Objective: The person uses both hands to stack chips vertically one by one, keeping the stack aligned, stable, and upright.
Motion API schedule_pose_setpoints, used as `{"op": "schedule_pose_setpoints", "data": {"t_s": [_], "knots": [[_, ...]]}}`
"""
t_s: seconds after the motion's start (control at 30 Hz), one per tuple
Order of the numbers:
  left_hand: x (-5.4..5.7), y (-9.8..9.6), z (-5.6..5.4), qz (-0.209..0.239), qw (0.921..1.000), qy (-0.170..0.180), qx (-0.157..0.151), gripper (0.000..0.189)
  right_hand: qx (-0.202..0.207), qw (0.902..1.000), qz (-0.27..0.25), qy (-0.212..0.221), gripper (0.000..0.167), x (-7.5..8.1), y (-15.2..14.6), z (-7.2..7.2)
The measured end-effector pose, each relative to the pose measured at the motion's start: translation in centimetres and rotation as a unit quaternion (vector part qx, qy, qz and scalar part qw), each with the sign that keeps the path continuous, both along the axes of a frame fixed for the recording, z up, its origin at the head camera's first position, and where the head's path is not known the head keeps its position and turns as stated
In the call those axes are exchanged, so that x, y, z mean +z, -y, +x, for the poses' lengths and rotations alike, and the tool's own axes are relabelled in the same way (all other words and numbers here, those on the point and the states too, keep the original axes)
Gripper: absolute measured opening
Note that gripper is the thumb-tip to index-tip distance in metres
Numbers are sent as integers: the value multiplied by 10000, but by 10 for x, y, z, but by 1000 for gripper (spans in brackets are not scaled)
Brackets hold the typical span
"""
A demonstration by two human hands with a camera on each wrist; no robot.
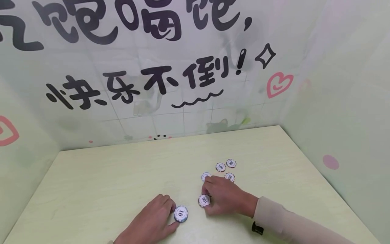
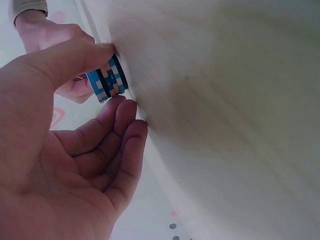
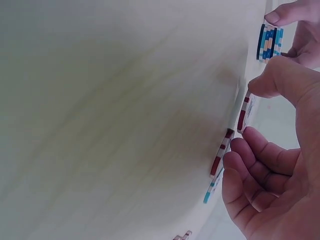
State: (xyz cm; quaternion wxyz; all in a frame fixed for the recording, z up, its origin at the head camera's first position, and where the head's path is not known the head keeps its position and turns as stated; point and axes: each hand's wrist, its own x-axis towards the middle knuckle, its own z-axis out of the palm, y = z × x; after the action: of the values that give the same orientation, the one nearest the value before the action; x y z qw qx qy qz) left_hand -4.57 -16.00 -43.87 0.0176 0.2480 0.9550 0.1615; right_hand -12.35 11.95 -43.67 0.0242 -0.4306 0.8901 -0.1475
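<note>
My left hand (image 1: pixel 149 220) holds a short stack of poker chips (image 1: pixel 181 214) on the table, thumb on one side and fingertips on the other. The top chip reads 10. In the left wrist view the stack (image 2: pixel 107 79) shows blue, white and dark edges. My right hand (image 1: pixel 226 196) pinches a single poker chip (image 1: pixel 204 201) marked 100 just right of the stack. Its red-and-white edge (image 3: pixel 244 116) shows between thumb and fingertips in the right wrist view. Right behind the right hand lies a blue-edged chip (image 1: pixel 205 176), partly covered by the fingers.
Beyond the right hand lie more 100 chips: one (image 1: pixel 220 167), another (image 1: pixel 231 163), and a third (image 1: pixel 230 176) close to the knuckles. The pale table (image 1: pixel 128 179) meets a wall (image 1: pixel 195 118) with black lettering at the back. A side wall (image 1: pixel 344 112) stands at right.
</note>
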Motion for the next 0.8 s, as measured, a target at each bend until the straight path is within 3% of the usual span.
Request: {"op": "schedule_pose_setpoints", "data": {"t_s": [0.2, 0.8], "knots": [[1, 0, 0, -30, 10000, 83, 23, 36, 113, 9999, -5, -126, 26, 0, 5, 2], [1, 2, 1, 9, 9999, -125, -76, 35, 497, 9977, -77, -458, 28, 9, 23, 7]]}}
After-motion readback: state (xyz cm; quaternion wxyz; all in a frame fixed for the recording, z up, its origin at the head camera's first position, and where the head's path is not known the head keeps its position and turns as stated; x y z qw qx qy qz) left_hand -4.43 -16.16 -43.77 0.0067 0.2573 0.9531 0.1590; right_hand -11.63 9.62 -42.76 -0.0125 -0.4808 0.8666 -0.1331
